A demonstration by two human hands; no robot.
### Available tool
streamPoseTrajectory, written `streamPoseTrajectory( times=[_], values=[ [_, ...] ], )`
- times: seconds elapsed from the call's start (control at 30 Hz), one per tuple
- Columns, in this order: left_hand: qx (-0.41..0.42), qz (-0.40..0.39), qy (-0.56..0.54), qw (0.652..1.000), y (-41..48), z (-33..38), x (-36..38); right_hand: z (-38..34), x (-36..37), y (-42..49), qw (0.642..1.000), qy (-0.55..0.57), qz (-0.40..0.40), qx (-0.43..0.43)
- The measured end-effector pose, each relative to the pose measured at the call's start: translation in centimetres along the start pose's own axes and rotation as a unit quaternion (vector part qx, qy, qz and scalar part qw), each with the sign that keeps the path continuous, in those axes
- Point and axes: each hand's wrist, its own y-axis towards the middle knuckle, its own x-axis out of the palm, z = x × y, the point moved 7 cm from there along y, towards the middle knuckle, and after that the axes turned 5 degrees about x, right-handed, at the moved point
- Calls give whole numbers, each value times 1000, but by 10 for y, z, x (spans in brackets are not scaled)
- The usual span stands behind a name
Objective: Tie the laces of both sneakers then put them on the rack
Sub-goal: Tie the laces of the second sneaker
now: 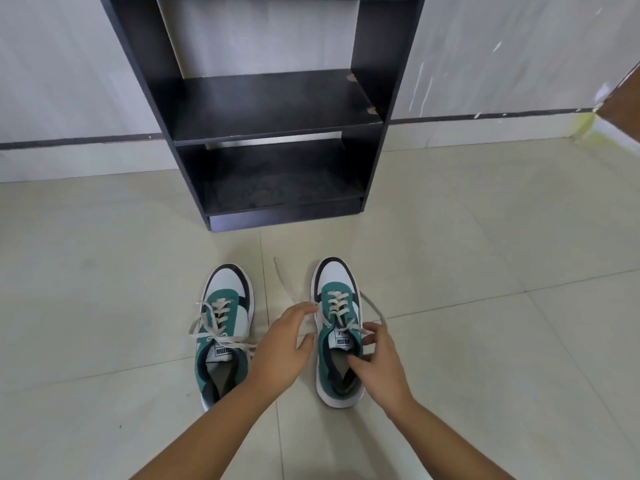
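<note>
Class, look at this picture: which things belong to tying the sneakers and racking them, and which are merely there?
Belonging to the job:
- left green-and-white sneaker, laces loose
- right green-and-white sneaker, laces untied
- black wooden shoe rack
- left hand and right hand, both at the right sneaker's laces

Merely there:
- pale tiled floor
- brown wooden edge, far right
</note>
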Motion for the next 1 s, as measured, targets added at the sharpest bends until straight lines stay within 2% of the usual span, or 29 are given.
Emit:
streamPoseTrajectory(
  times=[0.1, 0.2, 0.3, 0.47, 0.63, 0.7, 0.8, 0.87, 1.0],
  values=[
    [45, -27, 96, 994, 6, 6, 8, -7, -5, 6, 999, -40, 0, -15],
    [54, -15, 168, 984, 13, 7, 8, -22, -17, 12, 989, -124, 36, -75],
    [73, -10, 202, 977, 18, 8, 9, -37, -25, 14, 982, -142, 46, -120],
    [50, -43, 260, 963, 17, 12, 9, -41, -28, 17, 982, -162, -3, -95],
    [63, -10, 261, 963, 20, 19, 5, -44, -23, 19, 971, -190, 11, -141],
    [71, 25, 247, 966, 23, 18, -3, -40, -30, 23, 979, -159, 24, -125],
    [35, 70, 223, 972, 23, -3, -22, -15, -52, 34, 999, 2, 44, -18],
    [3, 62, 232, 971, 19, -20, -24, 3, -58, 36, 994, 90, 38, 46],
    [-32, 29, 262, 964, 9, -37, -16, 18, -54, 37, 976, 187, 21, 113]
  ],
)
